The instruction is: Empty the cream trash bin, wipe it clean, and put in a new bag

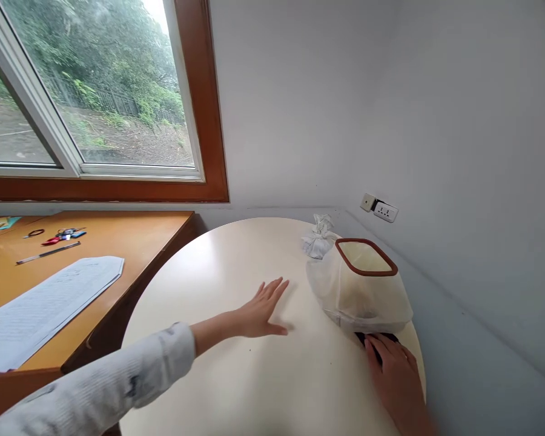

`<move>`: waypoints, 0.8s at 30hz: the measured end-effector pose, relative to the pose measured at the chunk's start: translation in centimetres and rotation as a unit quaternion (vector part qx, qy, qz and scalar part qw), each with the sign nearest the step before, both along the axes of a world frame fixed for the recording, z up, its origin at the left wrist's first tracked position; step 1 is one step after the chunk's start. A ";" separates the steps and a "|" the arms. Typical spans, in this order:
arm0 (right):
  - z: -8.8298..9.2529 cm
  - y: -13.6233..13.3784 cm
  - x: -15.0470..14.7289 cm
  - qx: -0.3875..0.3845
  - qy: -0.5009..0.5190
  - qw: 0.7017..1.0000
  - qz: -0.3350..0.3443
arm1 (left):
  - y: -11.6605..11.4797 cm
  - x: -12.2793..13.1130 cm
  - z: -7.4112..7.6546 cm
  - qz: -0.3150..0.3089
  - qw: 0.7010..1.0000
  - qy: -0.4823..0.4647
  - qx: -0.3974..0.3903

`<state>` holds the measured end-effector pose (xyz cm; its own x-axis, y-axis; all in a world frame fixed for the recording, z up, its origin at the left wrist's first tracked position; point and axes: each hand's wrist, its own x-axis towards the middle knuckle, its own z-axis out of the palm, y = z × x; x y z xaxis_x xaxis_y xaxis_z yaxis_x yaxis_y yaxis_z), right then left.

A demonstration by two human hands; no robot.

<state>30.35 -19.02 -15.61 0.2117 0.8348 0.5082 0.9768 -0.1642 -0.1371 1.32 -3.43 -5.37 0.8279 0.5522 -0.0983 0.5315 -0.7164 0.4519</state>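
My left hand [262,310] is over the middle of the round cream table [218,266], its fingers spread and holding nothing. On the right side of the table, my right hand [393,370] has its fingers bent over a small black thing [360,337], mostly hidden under them; its kind cannot be made out. Just beyond that hand sits what looks like a waste bin with a brown rim ring [373,274], wrapped in a translucent white plastic bag [327,289]. Behind it stands a small knotted white plastic bag [318,239].
At left, a wooden desk [149,248] bears a stack of papers [59,303], a pen [48,253], keys [68,234] and a dark ring-shaped band [35,232]. Walls stand close behind and to the right, with a socket [386,211]. A window [118,91] is at upper left.
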 end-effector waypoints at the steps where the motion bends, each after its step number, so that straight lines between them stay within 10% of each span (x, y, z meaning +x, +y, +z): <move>1: 0.6 0.0 -0.2 0.008 0.015 1.000 0.022 | -0.4 -1.8 0.2 -0.016 0.999 0.008 0.037; 6: 4.3 1.9 -3.1 -0.082 0.059 0.972 0.212 | -3.0 -8.8 0.1 -0.024 0.993 0.026 0.113; 12: 7.6 6.1 -7.7 -0.252 0.014 0.886 0.390 | -4.9 -11.0 -2.3 -0.016 0.994 0.026 0.105; 24: 5.0 8.5 -8.9 -0.314 0.017 0.842 0.438 | -5.3 -10.8 -4.0 0.007 0.993 0.024 0.114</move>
